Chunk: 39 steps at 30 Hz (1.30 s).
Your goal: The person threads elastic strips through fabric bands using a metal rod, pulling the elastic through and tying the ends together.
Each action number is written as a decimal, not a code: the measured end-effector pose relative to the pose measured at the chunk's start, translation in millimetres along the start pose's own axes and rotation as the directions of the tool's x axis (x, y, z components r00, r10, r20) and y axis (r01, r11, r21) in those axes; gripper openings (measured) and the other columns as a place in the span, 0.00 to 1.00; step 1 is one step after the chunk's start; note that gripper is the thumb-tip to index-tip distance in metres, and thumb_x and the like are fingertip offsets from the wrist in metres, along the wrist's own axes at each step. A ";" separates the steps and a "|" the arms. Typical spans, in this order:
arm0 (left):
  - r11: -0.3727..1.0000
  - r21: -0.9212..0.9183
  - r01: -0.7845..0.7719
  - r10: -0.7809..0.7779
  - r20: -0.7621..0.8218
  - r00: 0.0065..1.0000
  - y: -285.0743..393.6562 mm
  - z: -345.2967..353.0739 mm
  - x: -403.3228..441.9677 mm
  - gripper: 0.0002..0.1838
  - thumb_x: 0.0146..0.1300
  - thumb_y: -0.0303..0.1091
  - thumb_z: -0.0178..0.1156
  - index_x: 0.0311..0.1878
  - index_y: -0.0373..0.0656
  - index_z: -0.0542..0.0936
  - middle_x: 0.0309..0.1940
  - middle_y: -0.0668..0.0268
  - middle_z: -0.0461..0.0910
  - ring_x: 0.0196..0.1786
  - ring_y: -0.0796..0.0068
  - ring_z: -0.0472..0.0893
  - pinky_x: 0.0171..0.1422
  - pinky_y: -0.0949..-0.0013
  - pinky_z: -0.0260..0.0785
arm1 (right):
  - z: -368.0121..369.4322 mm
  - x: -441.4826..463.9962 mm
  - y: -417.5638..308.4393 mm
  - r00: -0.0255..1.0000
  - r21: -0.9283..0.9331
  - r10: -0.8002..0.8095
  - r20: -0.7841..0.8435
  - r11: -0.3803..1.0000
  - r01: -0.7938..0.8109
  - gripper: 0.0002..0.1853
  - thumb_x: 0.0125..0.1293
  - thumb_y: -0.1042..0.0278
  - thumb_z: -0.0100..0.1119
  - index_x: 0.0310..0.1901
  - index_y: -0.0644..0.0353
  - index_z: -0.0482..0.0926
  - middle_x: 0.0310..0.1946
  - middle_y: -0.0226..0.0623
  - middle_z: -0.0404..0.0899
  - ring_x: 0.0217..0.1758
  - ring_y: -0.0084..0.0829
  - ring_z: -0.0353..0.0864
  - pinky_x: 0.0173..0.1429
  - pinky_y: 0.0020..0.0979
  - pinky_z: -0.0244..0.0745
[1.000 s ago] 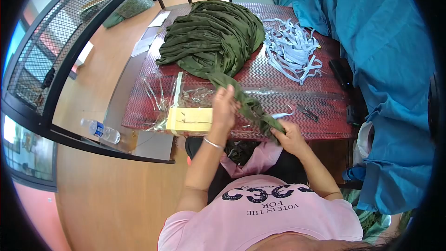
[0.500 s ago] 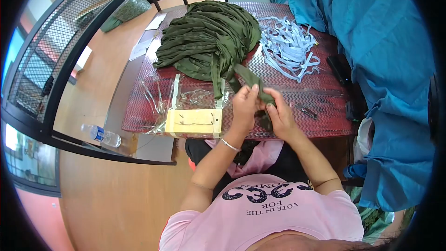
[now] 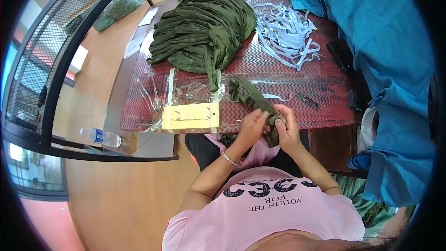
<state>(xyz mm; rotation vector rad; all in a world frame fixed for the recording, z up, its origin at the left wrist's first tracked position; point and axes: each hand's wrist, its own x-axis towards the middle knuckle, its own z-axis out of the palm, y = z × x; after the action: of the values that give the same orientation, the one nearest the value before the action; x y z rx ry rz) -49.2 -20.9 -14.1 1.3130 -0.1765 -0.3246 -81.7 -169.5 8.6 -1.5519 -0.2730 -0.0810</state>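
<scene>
R. grip pinching gathered green strip; L. grip against it, blurred, can't tell if closed. Judged light, soft, limp; best held at folds betw. grips.

Green strip in both hands

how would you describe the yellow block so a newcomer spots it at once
Find the red patterned table and the big heap of dark green fabric on it. Just below the heap in the picture, at the table's near edge, lies the yellow block. Unlike the clear plastic beside it, it is solid yellow, with dark lines on top.
</scene>
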 end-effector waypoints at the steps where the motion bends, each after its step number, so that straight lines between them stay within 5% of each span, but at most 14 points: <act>1: 0.998 0.060 -0.030 0.026 0.055 0.998 0.3 5.4 -3.8 0.10 0.70 0.34 0.46 0.43 0.39 0.74 0.28 0.71 0.76 0.25 0.85 0.74 0.29 0.81 0.66 | 1.6 0.7 4.0 0.999 0.063 0.009 -0.034 0.998 -0.007 0.26 0.66 0.67 0.52 0.62 0.67 0.58 0.47 0.40 0.72 0.45 0.23 0.73 0.51 0.25 0.67; 4: 0.944 0.267 -0.195 0.140 0.212 0.967 -5.6 9.6 -13.7 0.11 0.71 0.30 0.43 0.46 0.36 0.73 0.29 0.71 0.74 0.29 0.83 0.73 0.32 0.78 0.67 | -4.8 -0.5 4.0 1.000 -0.163 0.004 -0.027 0.987 -0.009 0.23 0.66 0.69 0.50 0.61 0.67 0.61 0.44 0.42 0.74 0.44 0.26 0.75 0.50 0.26 0.68; 8: 0.962 0.214 -0.170 0.148 0.114 0.982 -18.0 10.7 -10.4 0.11 0.71 0.32 0.44 0.46 0.36 0.73 0.28 0.69 0.74 0.29 0.81 0.74 0.33 0.77 0.68 | 3.9 -3.5 -5.9 0.968 -0.481 -0.251 0.007 0.848 0.223 0.18 0.66 0.72 0.47 0.58 0.66 0.66 0.40 0.45 0.77 0.39 0.34 0.78 0.44 0.30 0.71; 10: 0.960 0.272 -0.071 0.052 0.074 0.996 -7.9 8.8 -12.4 0.11 0.71 0.34 0.45 0.44 0.37 0.73 0.28 0.67 0.74 0.29 0.80 0.75 0.33 0.77 0.69 | 9.5 -7.4 1.8 0.970 -0.460 -0.238 -0.039 0.866 0.194 0.16 0.67 0.73 0.46 0.55 0.66 0.69 0.39 0.46 0.77 0.38 0.37 0.78 0.43 0.30 0.72; 13: 0.987 -0.139 0.077 -0.046 0.213 0.976 4.9 0.0 -10.4 0.12 0.71 0.38 0.48 0.42 0.38 0.74 0.29 0.65 0.77 0.30 0.79 0.76 0.33 0.78 0.69 | 6.0 -9.2 -5.7 0.979 -0.370 -0.144 -0.142 0.925 0.083 0.14 0.67 0.75 0.44 0.52 0.67 0.73 0.39 0.45 0.78 0.40 0.36 0.79 0.45 0.31 0.72; 14: 0.956 -0.280 0.088 -0.074 0.060 0.995 12.0 2.1 -9.1 0.13 0.70 0.39 0.50 0.39 0.37 0.75 0.30 0.65 0.78 0.29 0.80 0.76 0.32 0.80 0.69 | 0.6 -10.1 -11.4 0.984 -0.352 -0.116 -0.136 0.934 0.061 0.14 0.67 0.75 0.44 0.52 0.67 0.73 0.40 0.45 0.78 0.41 0.36 0.79 0.46 0.32 0.72; 16: 0.993 -0.115 0.012 -0.009 0.032 0.999 22.0 -11.1 2.0 0.13 0.69 0.39 0.52 0.37 0.37 0.75 0.29 0.66 0.78 0.28 0.82 0.76 0.31 0.80 0.69 | -3.4 -9.8 -10.3 0.967 -0.362 -0.243 -0.073 0.910 0.201 0.15 0.67 0.74 0.45 0.53 0.68 0.72 0.41 0.43 0.78 0.43 0.33 0.78 0.49 0.31 0.71; 21: 0.991 0.133 -0.036 0.005 0.224 0.975 14.4 0.1 -5.8 0.10 0.68 0.34 0.54 0.36 0.36 0.77 0.25 0.68 0.77 0.26 0.82 0.76 0.30 0.78 0.69 | 13.8 -6.2 -18.1 0.985 -0.243 -0.129 -0.111 0.965 0.099 0.16 0.66 0.72 0.50 0.55 0.67 0.71 0.38 0.39 0.78 0.39 0.27 0.77 0.46 0.27 0.71; 25: 0.991 0.014 0.131 -0.131 0.197 0.972 7.4 -11.6 -8.6 0.11 0.68 0.35 0.53 0.38 0.36 0.75 0.26 0.67 0.77 0.27 0.81 0.77 0.31 0.78 0.70 | -0.5 -13.7 -8.3 0.998 -0.147 0.051 -0.037 0.988 -0.056 0.13 0.66 0.72 0.52 0.50 0.64 0.73 0.30 0.32 0.76 0.34 0.19 0.73 0.40 0.23 0.70; 26: 0.960 -0.212 0.182 -0.162 0.106 0.981 8.5 -12.6 -9.6 0.10 0.68 0.36 0.53 0.40 0.37 0.75 0.26 0.67 0.78 0.27 0.80 0.78 0.31 0.78 0.70 | -3.6 -14.8 -9.5 0.997 -0.184 0.058 -0.052 0.981 -0.067 0.12 0.66 0.72 0.52 0.49 0.64 0.73 0.30 0.32 0.76 0.34 0.19 0.73 0.40 0.23 0.70; 29: 0.991 -0.109 0.076 -0.080 -0.029 0.996 15.0 -16.5 -4.9 0.10 0.67 0.36 0.55 0.39 0.38 0.76 0.25 0.67 0.78 0.27 0.79 0.78 0.31 0.78 0.70 | 0.8 -13.1 -20.8 0.998 -0.233 0.036 -0.060 0.971 -0.049 0.09 0.65 0.73 0.53 0.45 0.65 0.73 0.30 0.33 0.77 0.34 0.20 0.75 0.40 0.24 0.70; 34: 0.979 0.018 0.201 -0.194 0.353 0.915 -9.5 -23.4 -8.2 0.12 0.66 0.36 0.56 0.46 0.38 0.77 0.31 0.65 0.80 0.31 0.77 0.80 0.36 0.76 0.72 | 0.0 -14.1 -14.4 0.990 -0.067 0.140 0.021 0.988 -0.139 0.09 0.66 0.74 0.50 0.46 0.65 0.73 0.32 0.34 0.77 0.35 0.20 0.75 0.40 0.24 0.70; 37: 0.895 -0.351 0.274 -0.236 0.147 0.960 12.4 -21.5 -4.9 0.14 0.70 0.39 0.51 0.46 0.37 0.73 0.38 0.62 0.77 0.37 0.72 0.81 0.41 0.71 0.76 | -4.2 -18.3 -12.6 0.994 -0.132 0.093 -0.054 0.986 -0.100 0.09 0.66 0.74 0.48 0.46 0.65 0.73 0.31 0.32 0.76 0.34 0.19 0.72 0.39 0.23 0.68; 39: 0.870 -0.484 0.098 -0.062 0.090 0.994 18.5 -40.4 12.4 0.16 0.71 0.42 0.48 0.50 0.37 0.71 0.47 0.61 0.75 0.45 0.69 0.80 0.47 0.70 0.76 | -5.0 -19.4 -13.8 0.993 -0.189 0.046 -0.108 0.980 -0.066 0.09 0.67 0.74 0.48 0.46 0.65 0.73 0.30 0.31 0.74 0.32 0.19 0.71 0.38 0.22 0.67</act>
<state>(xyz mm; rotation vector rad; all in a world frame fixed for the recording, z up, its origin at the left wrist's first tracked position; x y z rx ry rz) -22.6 16.1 -7.0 0.8062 -0.0902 -0.4551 -102.9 -177.1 17.7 -1.7411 -0.1424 -0.1459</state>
